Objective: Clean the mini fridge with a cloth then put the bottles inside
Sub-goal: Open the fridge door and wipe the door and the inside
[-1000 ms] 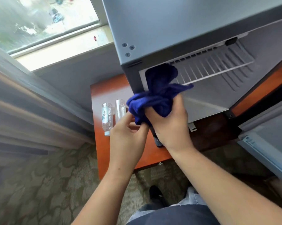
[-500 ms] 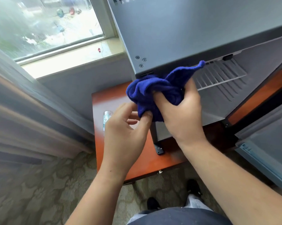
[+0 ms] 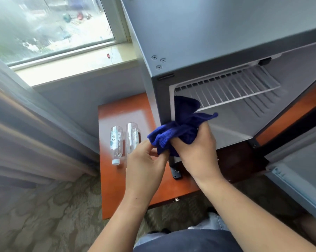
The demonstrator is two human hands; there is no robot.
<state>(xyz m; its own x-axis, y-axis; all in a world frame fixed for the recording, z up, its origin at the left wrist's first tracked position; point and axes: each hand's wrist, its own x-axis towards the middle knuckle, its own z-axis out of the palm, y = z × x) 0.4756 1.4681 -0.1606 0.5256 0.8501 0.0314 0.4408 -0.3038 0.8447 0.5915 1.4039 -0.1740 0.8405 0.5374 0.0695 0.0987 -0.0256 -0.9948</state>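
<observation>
**Cloth (image 3: 182, 130):** blue, soft, light, no stiffness. It bunches and drapes, so it takes the shape of whatever holds it. Judged low-slip, not fragile. Best hold: gather the bulk in one palm and leave a flat pad free to face the surface.

**Grip state:**
- Right hand (image 3: 195, 150): fingers curled tight round the cloth's gathered bulk.
- Left hand (image 3: 146, 160): thumb and fingertips pinch the lower-left hem.

**Cloth vs. grip:**
- Most of the fabric sits above and left of the right fist.
- One flap stands up against the front-left edge of the mini fridge (image 3: 208, 33), just below the wire shelf (image 3: 226, 90).
- One corner points right, across the open interior.
- The door (image 3: 298, 188) hangs open at right.

**Bottles:**
- Left bottle (image 3: 116, 142) and right bottle (image 3: 132, 137) are clear plastic. They lie on their sides, side by side, on the orange table (image 3: 120, 193), left of the fridge and apart from both hands.
- The left bottle's cap points toward the person. The lower end of the right bottle is hidden behind the left hand.
- Fill level: cannot tell.
- Judged smooth and apt to roll; take each at mid-body.
</observation>
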